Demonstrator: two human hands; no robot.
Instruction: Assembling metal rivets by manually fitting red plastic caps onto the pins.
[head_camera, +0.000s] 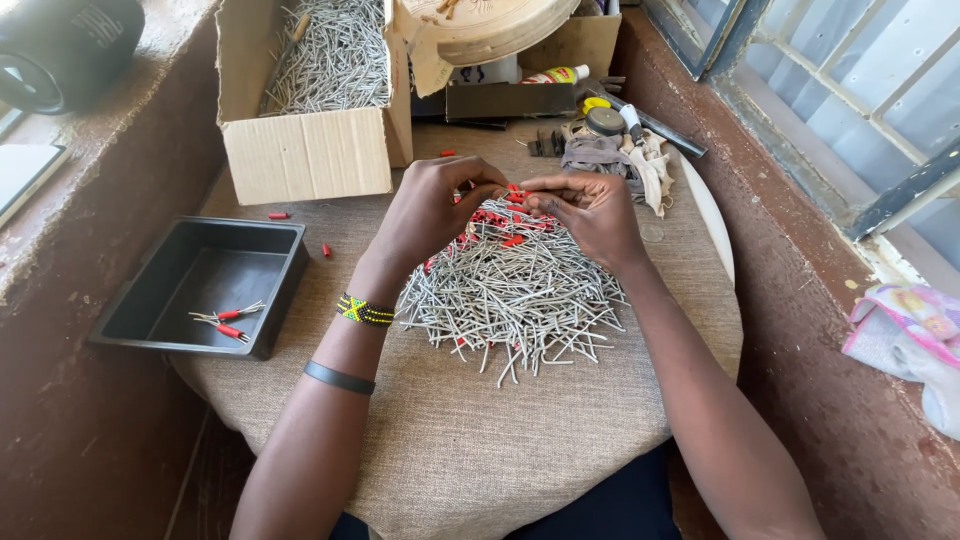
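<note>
A heap of thin grey metal pins (515, 295) lies on the cloth-covered round table (450, 440). Small red sleeves (492, 217) are scattered along the heap's far edge. My left hand (432, 205) and my right hand (592, 208) meet over that far edge, fingertips pinched together on a small red sleeve and pin between them. A beaded band and a dark band circle my left wrist. A black tray (255, 300) at the left holds a few pins with red sleeves (228, 320).
An open cardboard box (300, 150) full of grey pins stands at the back left. Tubes, a small tin, rags and tools (610, 135) crowd the back right. Loose red sleeves (278, 215) lie near the box. Reddish ledges flank the table; a window is at the right.
</note>
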